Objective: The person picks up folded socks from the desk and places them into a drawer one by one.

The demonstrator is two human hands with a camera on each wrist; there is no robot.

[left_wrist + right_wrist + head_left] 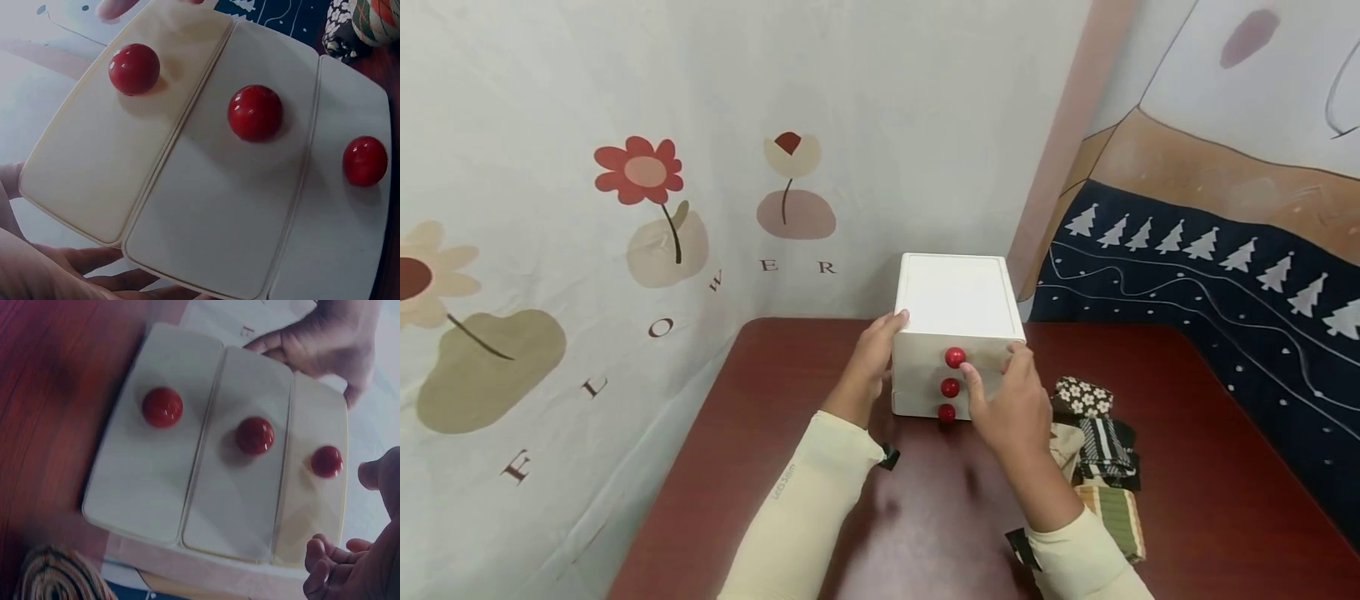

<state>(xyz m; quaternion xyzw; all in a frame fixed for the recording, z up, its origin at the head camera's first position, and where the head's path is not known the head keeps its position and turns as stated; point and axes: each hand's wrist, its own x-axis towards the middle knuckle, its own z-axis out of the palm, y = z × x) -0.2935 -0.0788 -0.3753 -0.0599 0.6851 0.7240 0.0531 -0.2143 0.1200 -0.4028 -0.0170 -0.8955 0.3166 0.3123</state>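
A small white drawer box (958, 296) with three drawers stands on the table, its front towards me. Each drawer carries a round red knob (955, 357). My left hand (872, 354) rests against the box's left side, thumb at the top edge and fingers stretched along the side. At the front right top corner is my right hand (1015, 404), its thumb spread away from loosely bent fingers near the top knob. In the right wrist view the right hand (362, 556) holds nothing. All three drawers (212, 169) are closed.
Several folded or rolled patterned cloths (1105, 450) lie on the dark red table (1217, 467), right of the box. Behind the table hangs a pale curtain (880, 125) with printed flowers; a dark blue printed cloth (1187, 300) is at the right.
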